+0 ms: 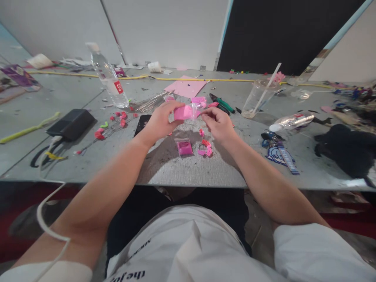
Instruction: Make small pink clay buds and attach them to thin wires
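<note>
My left hand (162,120) pinches a small clear packet of pink clay-like material (182,113) above the table. My right hand (216,122) is closed at the packet's other end, fingertips pressed together by a bit of pink. Just below, on the tabletop, lies a clear bag with magenta contents (185,147). Beside it rests a ring-shaped piece with pink and coral lumps (206,148). More pink packets (199,100) lie behind my hands. A dark phone-like slab (142,124) is partly hidden by my left hand.
A water bottle (109,78) stands at the left, near a black power adapter (71,124). Green-handled pliers (223,104) lie behind my right hand. A plastic cup with a straw (258,96) and a lying bottle (293,121) are at the right. A white cable (44,203) hangs over the front edge.
</note>
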{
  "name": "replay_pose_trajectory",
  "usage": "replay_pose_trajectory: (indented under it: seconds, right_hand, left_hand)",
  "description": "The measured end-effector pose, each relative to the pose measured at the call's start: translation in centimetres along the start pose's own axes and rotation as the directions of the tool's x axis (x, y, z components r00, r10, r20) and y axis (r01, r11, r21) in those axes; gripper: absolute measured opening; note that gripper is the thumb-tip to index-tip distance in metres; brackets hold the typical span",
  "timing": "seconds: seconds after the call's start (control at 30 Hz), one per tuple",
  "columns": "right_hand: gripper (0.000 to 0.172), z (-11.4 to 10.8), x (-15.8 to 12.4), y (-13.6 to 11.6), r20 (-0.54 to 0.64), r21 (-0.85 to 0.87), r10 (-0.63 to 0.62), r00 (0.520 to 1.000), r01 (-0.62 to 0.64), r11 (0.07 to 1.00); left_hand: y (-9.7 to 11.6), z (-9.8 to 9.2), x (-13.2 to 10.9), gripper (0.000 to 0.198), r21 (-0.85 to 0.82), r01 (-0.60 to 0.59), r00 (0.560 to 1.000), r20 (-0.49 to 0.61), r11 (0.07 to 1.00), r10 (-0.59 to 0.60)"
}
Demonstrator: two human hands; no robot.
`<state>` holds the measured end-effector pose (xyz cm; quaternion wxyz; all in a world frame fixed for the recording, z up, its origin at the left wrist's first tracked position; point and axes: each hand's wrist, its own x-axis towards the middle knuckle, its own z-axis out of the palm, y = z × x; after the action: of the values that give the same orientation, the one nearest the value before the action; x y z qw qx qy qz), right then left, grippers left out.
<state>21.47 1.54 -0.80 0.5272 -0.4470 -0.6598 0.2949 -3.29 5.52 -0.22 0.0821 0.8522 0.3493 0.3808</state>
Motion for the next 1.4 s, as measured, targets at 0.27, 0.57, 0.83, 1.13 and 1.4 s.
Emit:
replay_pose_trajectory:
  seconds: [0.27, 0.57, 0.83, 1.13, 1.4]
  right_hand:
    - [0.009, -0.2, -1.5, -1.8, 0.022, -0.048, -0.170, 0.985, 0.171, 0.984]
    - [0.020, 1.0, -1.2, -1.2, 0.071, -0.011, -0.163, 0.984, 0.164, 0.986]
    - [0.034, 1.6, -1.9, -2.1, 0.096, 0.124, -0.025, 0.995, 0.013, 0.992]
    - [0.030, 2.0, -2.0, -1.6, -0.065, 0.099, -0.018, 0.998, 0.025, 0.995]
    - [0.019, 0.9, -1.6, -1.4, 0.091, -0.115, -0.162, 0.983, 0.172, 0.978]
  left_hand:
    - [2.7, -0.7, -0.8, 0.044, -0.113, -0.145, 0.985, -0.109, 0.983, 0.132]
    - [1.9, 0.8, -1.0, 0.058, -0.157, -0.280, 0.958, -0.115, 0.947, 0.264]
    - [2.3, 1.4, -0.8, 0.044, -0.133, -0.297, 0.950, -0.139, 0.946, 0.278]
    - [2.9, 1.9, -1.1, 0.036, -0.094, -0.171, 0.968, -0.200, 0.981, 0.149]
    - [2.6, 2.2, -1.1, 0.035, -0.042, -0.125, 0.975, -0.190, 0.991, 0.115]
